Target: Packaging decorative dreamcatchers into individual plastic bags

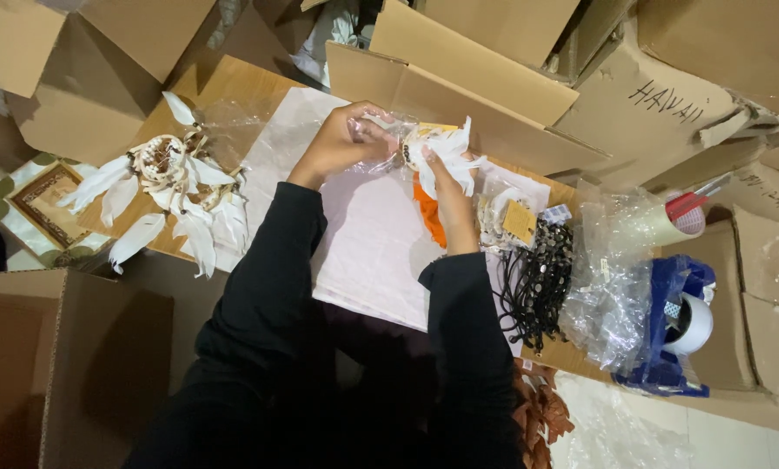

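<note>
At the far left stood an open brown cardboard box (76, 365), and above it a pile of white feathered dreamcatchers with beaded hoops (168, 195) lay on the wooden board (233, 87). Just right of them a sheet of white paper (363, 234) covered the middle of the board. Over that sheet the left hand (341, 139) had its fingers curled tight on the crinkled clear plastic bag (376, 143), while the right hand (446, 187) pinched a small white feathered dreamcatcher (446, 152) at the bag's mouth, the two hands almost touching. An orange feather (428, 217) hung below the right hand. Further right lay a bundle of black cords with pale beads (537, 282), then a heap of clear plastic bags (611, 295), and at the far right a blue tape dispenser holding a white roll (676, 326).
</note>
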